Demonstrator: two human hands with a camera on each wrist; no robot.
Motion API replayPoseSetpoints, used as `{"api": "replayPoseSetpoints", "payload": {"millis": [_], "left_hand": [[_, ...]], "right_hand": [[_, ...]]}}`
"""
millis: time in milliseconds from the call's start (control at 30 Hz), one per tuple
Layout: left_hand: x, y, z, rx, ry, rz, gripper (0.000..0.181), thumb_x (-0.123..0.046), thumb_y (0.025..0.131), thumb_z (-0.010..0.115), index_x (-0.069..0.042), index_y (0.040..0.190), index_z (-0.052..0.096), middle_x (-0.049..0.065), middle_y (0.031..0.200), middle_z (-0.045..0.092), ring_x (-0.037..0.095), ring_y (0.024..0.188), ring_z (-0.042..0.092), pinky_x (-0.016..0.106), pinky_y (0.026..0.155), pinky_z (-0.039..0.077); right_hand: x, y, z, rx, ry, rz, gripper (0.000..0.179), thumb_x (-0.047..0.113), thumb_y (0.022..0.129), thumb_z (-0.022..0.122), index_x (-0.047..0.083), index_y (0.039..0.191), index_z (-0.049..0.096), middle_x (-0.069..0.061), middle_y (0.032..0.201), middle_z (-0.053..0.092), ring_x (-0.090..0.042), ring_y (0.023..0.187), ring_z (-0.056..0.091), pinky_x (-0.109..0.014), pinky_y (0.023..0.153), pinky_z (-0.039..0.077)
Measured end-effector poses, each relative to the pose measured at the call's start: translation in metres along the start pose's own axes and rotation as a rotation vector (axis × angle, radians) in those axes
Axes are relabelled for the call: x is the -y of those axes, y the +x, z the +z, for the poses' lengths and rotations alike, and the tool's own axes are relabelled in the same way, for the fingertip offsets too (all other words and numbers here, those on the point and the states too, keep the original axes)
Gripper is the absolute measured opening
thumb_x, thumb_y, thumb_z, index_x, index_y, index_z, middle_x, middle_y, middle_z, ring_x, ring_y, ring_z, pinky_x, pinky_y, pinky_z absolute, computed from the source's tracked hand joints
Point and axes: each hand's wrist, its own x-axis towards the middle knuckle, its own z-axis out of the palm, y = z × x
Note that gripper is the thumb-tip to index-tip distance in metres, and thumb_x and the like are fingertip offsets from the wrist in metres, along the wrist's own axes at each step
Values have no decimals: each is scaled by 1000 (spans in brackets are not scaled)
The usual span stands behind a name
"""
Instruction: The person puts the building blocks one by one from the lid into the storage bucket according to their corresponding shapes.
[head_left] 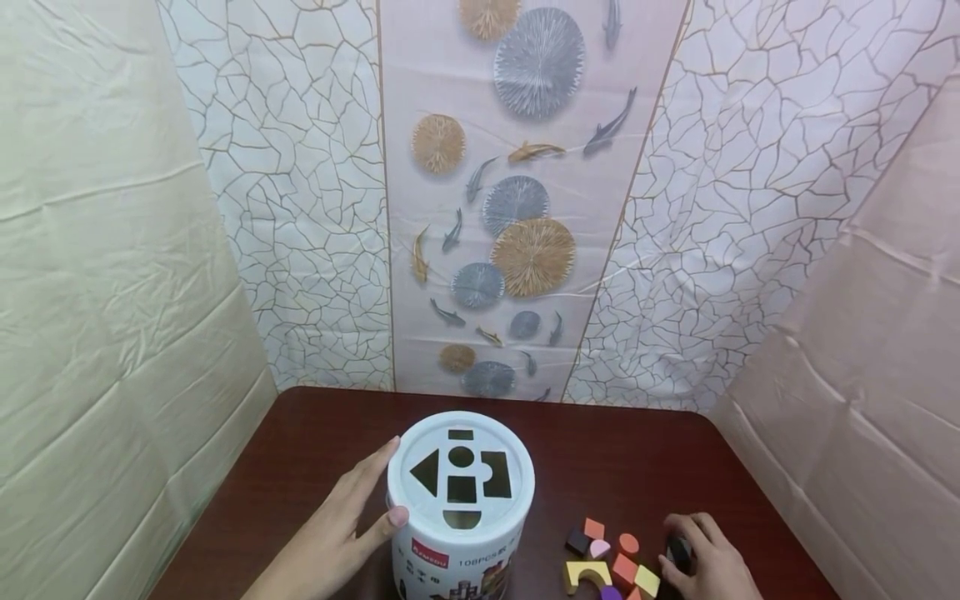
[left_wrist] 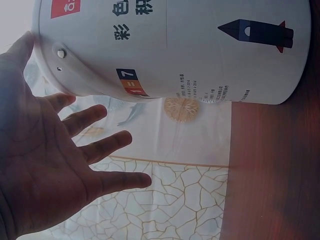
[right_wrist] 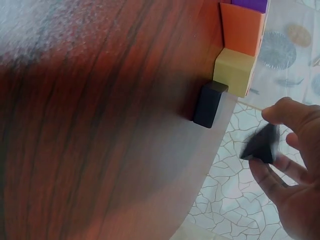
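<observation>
A white lidded bucket stands on the table, its lid cut with shaped holes such as a triangle, a circle and a square. My left hand is at its left side, thumb and a fingertip at the lid's rim. In the left wrist view the other fingers spread out straight beside the bucket. My right hand pinches a black triangular block between thumb and fingers. On the table near it lie another black block, a yellow block and an orange block.
Right of the bucket is a loose cluster of small blocks, including a yellow arch, a dark cube and a pink piece. Patterned cloth hangs behind the dark red table, with pale cloth at both sides.
</observation>
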Motion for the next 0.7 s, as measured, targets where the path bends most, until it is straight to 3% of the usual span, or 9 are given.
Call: {"api": "replayPoseSetpoints", "payload": {"millis": [167, 300, 467, 567, 700], "left_hand": [[0, 0, 0, 7, -6, -12, 88, -54, 105, 71, -57, 173, 15, -2, 180, 36, 39, 162, 41, 82, 113, 46], [0, -1, 0, -2, -9, 0, 88, -53, 105, 71, -56, 173, 16, -3, 180, 36, 39, 161, 42, 81, 113, 46], [0, -2, 0, -6, -15, 2, 88, -52, 105, 71, -56, 173, 16, -3, 179, 38, 38, 160, 43, 80, 112, 47], [0, -2, 1, -7, -18, 1, 87, -52, 105, 72, -56, 173, 17, -3, 180, 37, 38, 160, 43, 80, 112, 47], [1, -2, 1, -10, -15, 2, 87, -52, 105, 71, -55, 173, 17, -3, 180, 37, 37, 160, 43, 80, 112, 47]], "right_hand": [[0, 7, -3, 103, -53, 53, 57, 33, 83, 98, 2, 125, 77, -15, 125, 71, -21, 93, 71, -33, 66, 56], [0, 8, -3, 109, -92, 49, 58, 37, 81, 99, -3, 117, 78, -16, 119, 74, -29, 97, 73, -42, 73, 63], [1, 6, -3, 96, -100, 63, 62, 42, 80, 100, 0, 120, 78, -21, 123, 76, -39, 106, 74, -57, 86, 65], [3, 4, -3, 103, -55, 94, 60, 40, 79, 100, 4, 120, 75, -17, 117, 76, -30, 95, 74, -46, 75, 65], [6, 2, -3, 102, 6, 112, 50, 34, 80, 100, 12, 115, 71, -1, 95, 69, -11, 72, 56, -27, 60, 48]]}}
